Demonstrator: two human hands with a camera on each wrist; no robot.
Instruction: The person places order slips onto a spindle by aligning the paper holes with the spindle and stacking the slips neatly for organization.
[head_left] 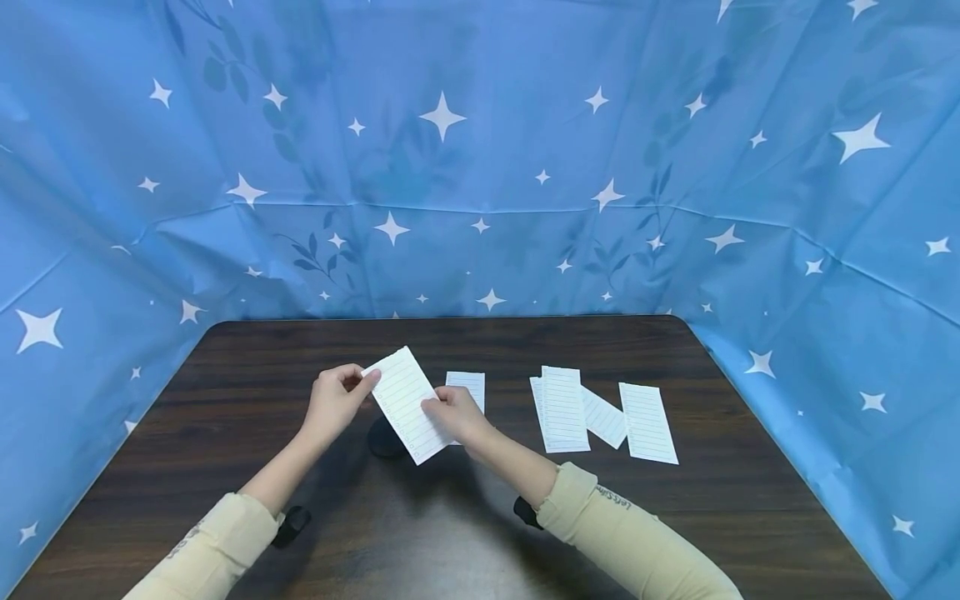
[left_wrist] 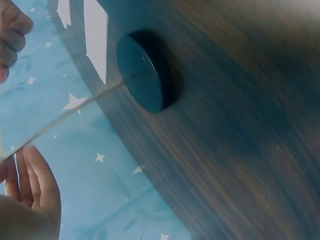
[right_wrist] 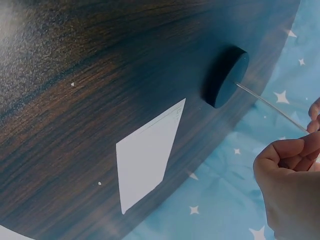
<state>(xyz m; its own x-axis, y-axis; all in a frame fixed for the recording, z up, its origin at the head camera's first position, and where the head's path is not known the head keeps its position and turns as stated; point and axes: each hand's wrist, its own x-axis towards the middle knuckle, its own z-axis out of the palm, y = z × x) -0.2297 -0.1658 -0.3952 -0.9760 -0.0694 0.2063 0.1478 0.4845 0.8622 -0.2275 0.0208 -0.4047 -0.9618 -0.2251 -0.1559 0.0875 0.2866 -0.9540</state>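
Both hands hold one white lined paper sheet tilted above the table. My left hand pinches its upper left corner between thumb and fingers. On the opposite edge, my right hand pinches the sheet with the thumb on top. Seen edge-on in both wrist views, the sheet looks like a thin line. A black round disc-like object stands on the table below, partly covered by the sheet in the head view. Another lined sheet lies behind my right hand, partly hidden.
Right of the hands, several lined sheets lie on the dark wooden table: an overlapping group with an upright sheet over a slanted one, and a separate sheet. A blue star-patterned curtain hangs around the table.
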